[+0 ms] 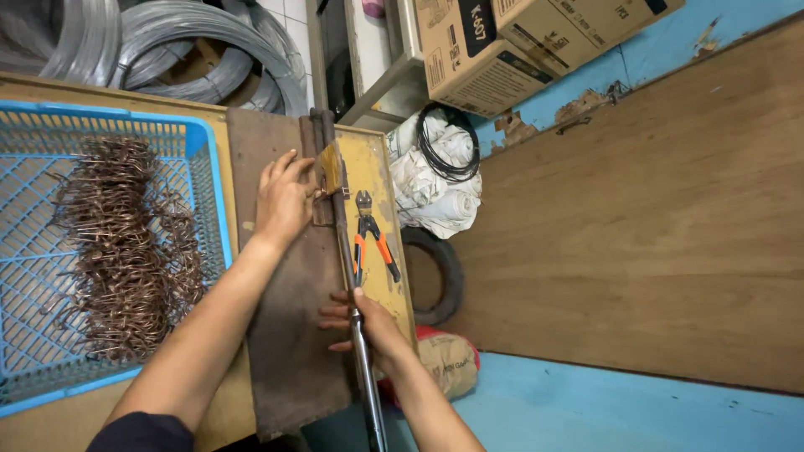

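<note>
My left hand (282,201) rests flat on a worn dark metal plate (285,351), its fingertips against a small rusty bending jig (329,170) fixed to the yellow bench top (394,289). My right hand (368,322) is closed around a long metal lever bar (366,381) that runs from the jig down toward me. Orange-handled cutting pliers (371,238) lie on the yellow surface just right of the bar, untouched.
A blue plastic crate (205,180) at left holds a heap of bent copper-coloured wire pieces (126,251). Coils of grey wire (193,46) lie behind it. Cardboard boxes (502,42), a white sack (431,180), a black tyre (444,276) and a wooden board (653,218) stand at right.
</note>
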